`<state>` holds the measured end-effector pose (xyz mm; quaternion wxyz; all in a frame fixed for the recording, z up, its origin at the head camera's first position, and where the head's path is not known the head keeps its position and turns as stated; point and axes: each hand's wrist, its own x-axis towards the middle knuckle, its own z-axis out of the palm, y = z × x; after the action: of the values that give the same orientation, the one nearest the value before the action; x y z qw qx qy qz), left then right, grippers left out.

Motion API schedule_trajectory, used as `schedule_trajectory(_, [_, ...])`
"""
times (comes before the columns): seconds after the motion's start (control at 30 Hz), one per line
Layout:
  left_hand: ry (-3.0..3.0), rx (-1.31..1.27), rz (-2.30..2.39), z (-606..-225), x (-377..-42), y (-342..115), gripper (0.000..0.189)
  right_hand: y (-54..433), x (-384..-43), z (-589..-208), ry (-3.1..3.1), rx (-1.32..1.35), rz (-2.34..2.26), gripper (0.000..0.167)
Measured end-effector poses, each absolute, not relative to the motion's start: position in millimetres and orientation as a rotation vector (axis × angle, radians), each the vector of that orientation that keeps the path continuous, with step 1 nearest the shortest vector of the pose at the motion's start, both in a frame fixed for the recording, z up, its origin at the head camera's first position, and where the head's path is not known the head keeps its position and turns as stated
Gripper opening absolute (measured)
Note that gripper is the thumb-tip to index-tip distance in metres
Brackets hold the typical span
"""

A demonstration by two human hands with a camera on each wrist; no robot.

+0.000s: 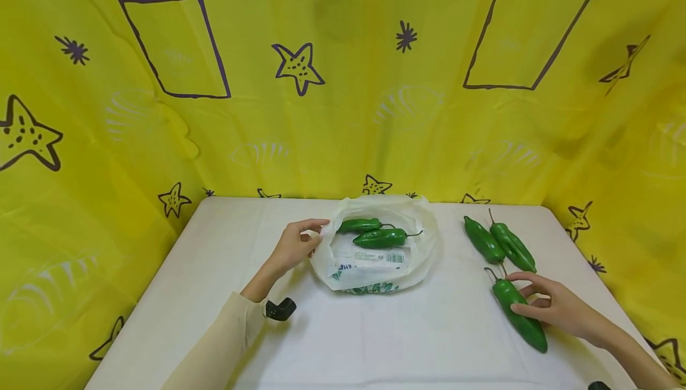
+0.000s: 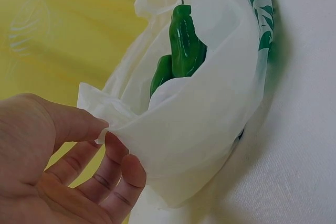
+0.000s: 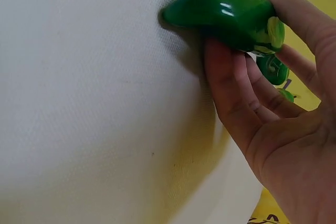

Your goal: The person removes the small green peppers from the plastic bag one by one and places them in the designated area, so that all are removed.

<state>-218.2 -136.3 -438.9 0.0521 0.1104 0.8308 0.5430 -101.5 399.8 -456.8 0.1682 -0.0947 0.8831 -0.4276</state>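
Note:
A white plastic bag point(image 1: 429, 262) with green print lies open at the middle of the table. Inside it are two green peppers, a front one point(image 1: 382, 238) and a back one point(image 1: 360, 225), above a printed label. My left hand point(image 1: 292, 246) pinches the bag's left rim between thumb and fingers, as the left wrist view also shows. At the right, my right hand point(image 1: 563, 306) grips a long green pepper point(image 1: 517, 312), thumb on one side and fingers on the other. In the right wrist view the pepper's tip point(image 3: 176, 14) is close over the white cloth.
Just beyond the right hand lie two more green peppers, one on the left point(image 1: 484, 240) and one on the right point(image 1: 513, 247). A white cloth point(image 1: 375, 336) covers the table. Yellow curtains point(image 1: 343, 122) with starfish drawings hang behind it and along both sides.

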Motion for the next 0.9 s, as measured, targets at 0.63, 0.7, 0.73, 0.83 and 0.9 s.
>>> schedule_trajectory(0.63, [2.514, 0.323, 1.663, -439.9, -219.0, -135.4, 0.042, 402.3, -101.2, -458.5, 2.500, -0.228, -1.212, 0.056])
schedule_trajectory(0.7, [2.513, 0.323, 1.662, -439.9, -218.8, -135.5, 0.042, 402.5, -101.1, -458.8, 2.501, -0.231, -1.214, 0.055])
schedule_trajectory(0.73, [2.513, 0.322, 1.661, -440.1, -218.9, -135.5, 0.042, 402.5, -101.1, -458.9, 2.502, -0.233, -1.217, 0.055])
schedule_trajectory(0.83, [2.513, 0.321, 1.660, -440.3, -219.2, -135.4, 0.043, 402.6, -100.9, -458.9, 2.509, -0.242, -1.214, 0.054])
schedule_trajectory(0.9, [2.516, 0.321, 1.656, -440.3, -219.5, -135.2, 0.043, 402.6, -100.8, -458.6, 2.512, -0.247, -1.212, 0.053])
